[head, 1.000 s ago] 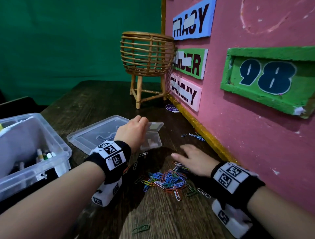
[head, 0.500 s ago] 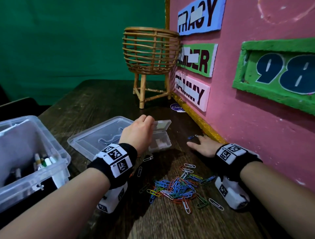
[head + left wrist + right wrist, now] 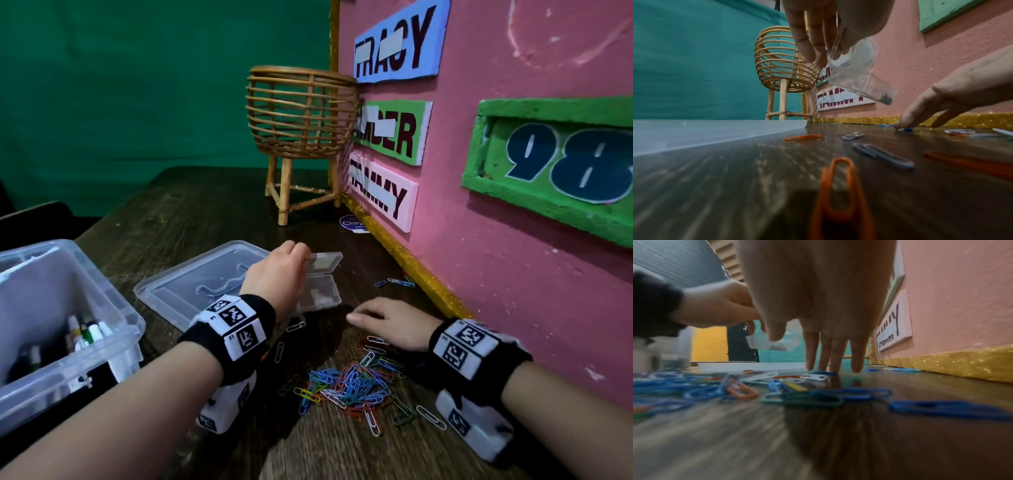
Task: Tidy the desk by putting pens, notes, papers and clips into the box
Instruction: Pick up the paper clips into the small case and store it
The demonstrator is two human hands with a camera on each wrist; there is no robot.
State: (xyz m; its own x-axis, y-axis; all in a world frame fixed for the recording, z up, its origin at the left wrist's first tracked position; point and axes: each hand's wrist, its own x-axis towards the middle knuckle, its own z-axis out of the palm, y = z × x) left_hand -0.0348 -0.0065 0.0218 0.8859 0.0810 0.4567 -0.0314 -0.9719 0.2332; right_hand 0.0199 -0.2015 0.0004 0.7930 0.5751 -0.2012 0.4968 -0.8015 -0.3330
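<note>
Many coloured paper clips [image 3: 349, 383] lie in a loose pile on the dark wooden desk, with a few more [image 3: 397, 282] near the pink wall. My left hand [image 3: 294, 260] pinches a small clear clip case [image 3: 320, 291] by its raised lid; in the left wrist view the case [image 3: 859, 76] hangs tilted above the desk. My right hand [image 3: 380, 320] lies flat beside it, its straight fingertips [image 3: 830, 366] pressing on clips at the pile's far edge. The big clear box [image 3: 113, 318] stands at the left with pens inside.
The box's clear lid [image 3: 191, 287] lies flat behind my left wrist. A wicker basket on legs [image 3: 301, 116] stands at the back by the pink wall board [image 3: 513, 274], whose gold strip runs along the desk's right side. Stray clips [image 3: 430, 416] lie near my right wrist.
My right hand reached out to the clips by the wall, then drew back to the far edge of the pile. The left hand has kept hold of the clip case.
</note>
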